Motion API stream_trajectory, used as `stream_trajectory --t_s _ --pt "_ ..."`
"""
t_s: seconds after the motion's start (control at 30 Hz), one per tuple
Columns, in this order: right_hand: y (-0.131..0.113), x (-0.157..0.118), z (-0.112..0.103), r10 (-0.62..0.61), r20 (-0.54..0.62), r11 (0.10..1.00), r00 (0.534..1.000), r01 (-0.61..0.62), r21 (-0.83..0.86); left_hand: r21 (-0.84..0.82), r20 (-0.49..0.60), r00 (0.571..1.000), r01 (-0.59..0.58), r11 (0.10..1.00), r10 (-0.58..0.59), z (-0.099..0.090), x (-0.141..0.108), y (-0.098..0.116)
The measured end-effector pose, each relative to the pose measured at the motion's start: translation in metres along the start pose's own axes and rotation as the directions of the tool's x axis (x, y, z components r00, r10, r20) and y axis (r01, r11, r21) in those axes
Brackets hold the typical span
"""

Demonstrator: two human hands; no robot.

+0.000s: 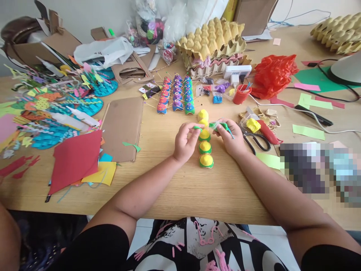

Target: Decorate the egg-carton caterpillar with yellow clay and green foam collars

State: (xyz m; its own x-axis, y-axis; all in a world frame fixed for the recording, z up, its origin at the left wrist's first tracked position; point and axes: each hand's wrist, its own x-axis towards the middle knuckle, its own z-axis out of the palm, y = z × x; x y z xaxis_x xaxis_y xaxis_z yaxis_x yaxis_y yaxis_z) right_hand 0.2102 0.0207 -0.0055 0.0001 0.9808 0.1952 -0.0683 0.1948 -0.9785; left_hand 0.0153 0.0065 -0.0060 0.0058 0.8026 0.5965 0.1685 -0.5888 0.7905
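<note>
Your left hand (184,141) pinches small green strip (197,128); your right hand (231,138) grips green-and-clear bundle (221,125). Both meet over far end of row of yellow-and-green cups (205,147), mid-counter (197,188). Scissors (255,140) just right of right hand, cardboard sheet (121,128) well left. Bare wood between cups and near edge; painted cones (176,96) crowd far side.
</note>
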Motion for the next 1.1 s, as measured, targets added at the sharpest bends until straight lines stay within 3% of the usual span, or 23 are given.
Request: stream_trajectory --t_s 0.07,0.17,0.43,0.67,0.93,1.1 --pt "-0.005 -0.003 0.002 -0.025 0.021 0.999 0.999 0.026 -0.047 0.094 0.082 0.986 -0.151 0.984 0.144 -0.002 0.0 0.005" --pt "-0.009 -0.004 0.005 -0.042 0.046 0.997 0.998 0.045 -0.065 0.2 0.135 0.963 -0.256 0.946 0.232 -0.005 0.001 0.007" --pt "-0.008 -0.007 0.007 -0.039 0.096 0.999 0.995 0.038 0.005 0.19 0.211 0.943 -0.297 0.936 0.257 -0.003 0.0 0.006" --pt "-0.014 -0.01 0.009 -0.051 0.041 0.993 0.998 0.055 -0.101 0.137 0.282 0.929 -0.287 0.948 0.24 0.0 0.0 0.005" --pt "-0.015 -0.01 0.011 -0.052 0.07 0.992 0.996 0.06 -0.108 0.128 0.2 0.952 -0.261 0.957 0.233 0.003 0.0 0.003" --pt "-0.016 -0.01 0.012 -0.091 0.097 0.984 0.991 0.105 -0.144 0.167 0.113 0.94 -0.337 0.927 0.322 0.002 0.001 0.004"
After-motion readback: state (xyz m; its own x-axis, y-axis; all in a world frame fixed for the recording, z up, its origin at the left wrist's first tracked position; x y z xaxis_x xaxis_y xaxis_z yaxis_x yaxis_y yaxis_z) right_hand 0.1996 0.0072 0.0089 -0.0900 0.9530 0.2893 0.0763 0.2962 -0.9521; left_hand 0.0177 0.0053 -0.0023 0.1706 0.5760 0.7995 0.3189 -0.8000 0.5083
